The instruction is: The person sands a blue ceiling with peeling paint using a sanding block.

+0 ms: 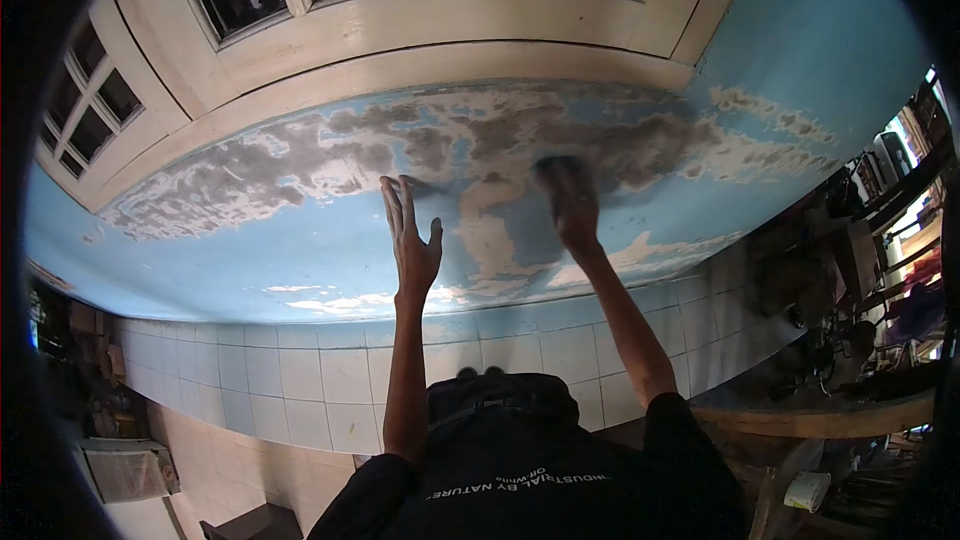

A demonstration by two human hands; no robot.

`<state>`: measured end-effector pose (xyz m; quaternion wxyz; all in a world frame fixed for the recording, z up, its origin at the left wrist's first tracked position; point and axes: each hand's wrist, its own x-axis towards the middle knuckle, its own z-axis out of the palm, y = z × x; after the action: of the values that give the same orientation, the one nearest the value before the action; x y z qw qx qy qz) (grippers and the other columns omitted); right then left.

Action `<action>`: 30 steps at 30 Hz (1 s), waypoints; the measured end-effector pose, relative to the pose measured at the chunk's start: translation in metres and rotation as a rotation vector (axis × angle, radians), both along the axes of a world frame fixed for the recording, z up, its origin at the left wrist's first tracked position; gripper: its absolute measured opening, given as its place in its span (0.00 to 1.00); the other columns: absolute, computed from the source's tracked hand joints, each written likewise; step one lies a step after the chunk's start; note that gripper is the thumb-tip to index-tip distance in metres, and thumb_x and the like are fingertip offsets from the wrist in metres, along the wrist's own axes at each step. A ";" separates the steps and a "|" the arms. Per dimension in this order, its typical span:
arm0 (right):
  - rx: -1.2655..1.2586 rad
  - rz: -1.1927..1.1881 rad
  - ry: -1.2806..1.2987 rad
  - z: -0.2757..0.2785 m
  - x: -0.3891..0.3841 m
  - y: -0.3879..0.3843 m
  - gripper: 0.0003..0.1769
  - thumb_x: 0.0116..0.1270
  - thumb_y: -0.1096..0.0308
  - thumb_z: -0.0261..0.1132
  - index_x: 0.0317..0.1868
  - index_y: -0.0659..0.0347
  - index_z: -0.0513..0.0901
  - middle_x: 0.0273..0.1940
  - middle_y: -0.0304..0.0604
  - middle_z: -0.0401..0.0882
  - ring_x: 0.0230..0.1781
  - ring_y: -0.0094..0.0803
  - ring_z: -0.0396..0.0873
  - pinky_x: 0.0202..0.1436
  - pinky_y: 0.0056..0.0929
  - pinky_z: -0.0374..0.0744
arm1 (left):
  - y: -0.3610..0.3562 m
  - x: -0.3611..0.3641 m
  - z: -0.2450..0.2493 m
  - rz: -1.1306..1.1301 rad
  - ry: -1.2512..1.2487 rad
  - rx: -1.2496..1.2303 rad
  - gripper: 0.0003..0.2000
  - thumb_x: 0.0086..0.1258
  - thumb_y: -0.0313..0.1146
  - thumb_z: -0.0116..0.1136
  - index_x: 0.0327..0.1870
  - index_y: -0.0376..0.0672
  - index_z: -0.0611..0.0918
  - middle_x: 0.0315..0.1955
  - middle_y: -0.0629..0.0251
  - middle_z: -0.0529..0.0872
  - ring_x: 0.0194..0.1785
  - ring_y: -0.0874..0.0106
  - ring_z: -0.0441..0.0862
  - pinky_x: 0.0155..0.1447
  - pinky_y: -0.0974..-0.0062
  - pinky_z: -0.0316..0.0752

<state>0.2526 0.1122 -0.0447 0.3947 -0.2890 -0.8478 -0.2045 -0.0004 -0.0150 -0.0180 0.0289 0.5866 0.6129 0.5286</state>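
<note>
On a light-blue wall with large peeled patches of white and grey, both of my hands are raised. Fingers stretched upward, my left hand is at the wall near the lower edge of the bare patch; nothing is in it. Farther right, my right hand is smeared by motion. Its fingers are closed over a dark flat pad against the peeled patch. The pad is too blurred to show its exact kind.
Above the patch runs a cream window frame with dark panes. White tiles cover the lower wall. A wooden ledge and cluttered items stand at right. At lower left is a dark piece of furniture.
</note>
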 end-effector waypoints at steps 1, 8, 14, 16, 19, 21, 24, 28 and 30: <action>-0.028 -0.074 0.156 0.009 0.005 -0.001 0.22 0.77 0.67 0.48 0.67 0.62 0.74 0.70 0.51 0.68 0.71 0.50 0.65 0.74 0.55 0.57 | -0.001 -0.001 -0.001 -0.005 -0.003 -0.010 0.47 0.62 0.16 0.61 0.79 0.58 0.50 0.79 0.55 0.37 0.81 0.52 0.37 0.78 0.51 0.51; -0.137 -0.136 0.495 0.007 -0.039 -0.010 0.23 0.77 0.70 0.48 0.70 0.63 0.69 0.72 0.49 0.64 0.74 0.47 0.60 0.75 0.52 0.57 | 0.003 0.006 -0.001 0.023 0.019 0.024 0.47 0.60 0.17 0.62 0.79 0.53 0.50 0.79 0.51 0.38 0.80 0.51 0.38 0.77 0.53 0.53; -0.185 0.121 0.255 0.020 0.001 0.003 0.24 0.75 0.68 0.51 0.68 0.65 0.71 0.71 0.48 0.66 0.72 0.48 0.64 0.76 0.51 0.55 | 0.002 0.002 -0.003 0.017 0.029 0.068 0.47 0.60 0.16 0.62 0.79 0.53 0.50 0.78 0.51 0.38 0.80 0.51 0.38 0.77 0.54 0.52; -0.182 0.050 0.326 0.029 0.003 0.003 0.23 0.76 0.67 0.51 0.67 0.65 0.73 0.70 0.50 0.67 0.71 0.50 0.65 0.76 0.51 0.56 | 0.001 -0.002 -0.004 0.010 0.049 0.018 0.47 0.60 0.16 0.62 0.79 0.53 0.51 0.78 0.51 0.39 0.80 0.51 0.38 0.78 0.54 0.51; 0.002 -0.174 0.580 0.038 -0.014 -0.009 0.24 0.78 0.67 0.48 0.70 0.65 0.68 0.71 0.54 0.65 0.71 0.53 0.64 0.76 0.51 0.56 | 0.000 -0.001 -0.003 0.019 0.056 0.015 0.47 0.60 0.16 0.62 0.79 0.53 0.51 0.78 0.51 0.40 0.80 0.51 0.38 0.78 0.54 0.51; -0.036 -0.096 0.459 0.022 -0.032 -0.017 0.24 0.76 0.69 0.50 0.71 0.64 0.68 0.71 0.54 0.66 0.71 0.52 0.64 0.76 0.51 0.56 | 0.000 0.000 -0.004 0.021 0.053 0.021 0.47 0.60 0.17 0.62 0.79 0.53 0.51 0.79 0.51 0.40 0.80 0.51 0.38 0.78 0.54 0.50; -0.082 0.007 0.141 0.006 -0.028 -0.013 0.25 0.74 0.73 0.52 0.70 0.64 0.68 0.70 0.53 0.67 0.71 0.52 0.64 0.76 0.51 0.57 | 0.002 -0.002 -0.004 0.017 0.074 0.027 0.47 0.61 0.17 0.62 0.79 0.55 0.50 0.79 0.53 0.38 0.80 0.52 0.38 0.78 0.53 0.51; -0.255 0.109 0.248 0.023 -0.008 -0.005 0.24 0.73 0.75 0.51 0.69 0.65 0.70 0.69 0.53 0.69 0.70 0.52 0.65 0.76 0.50 0.57 | -0.001 -0.007 -0.003 0.004 0.103 -0.007 0.48 0.61 0.17 0.63 0.79 0.58 0.50 0.79 0.55 0.37 0.80 0.53 0.37 0.78 0.53 0.52; -0.525 0.156 0.548 0.036 -0.009 -0.004 0.24 0.74 0.75 0.48 0.68 0.66 0.71 0.69 0.52 0.68 0.71 0.51 0.64 0.76 0.51 0.57 | -0.001 -0.010 -0.002 0.002 0.100 -0.003 0.48 0.60 0.17 0.62 0.79 0.55 0.50 0.79 0.54 0.38 0.81 0.53 0.38 0.78 0.53 0.50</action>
<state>0.2432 0.1079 -0.0090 0.5334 -0.3589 -0.7540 0.1349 -0.0101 -0.0164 -0.0203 -0.0014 0.6117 0.6149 0.4977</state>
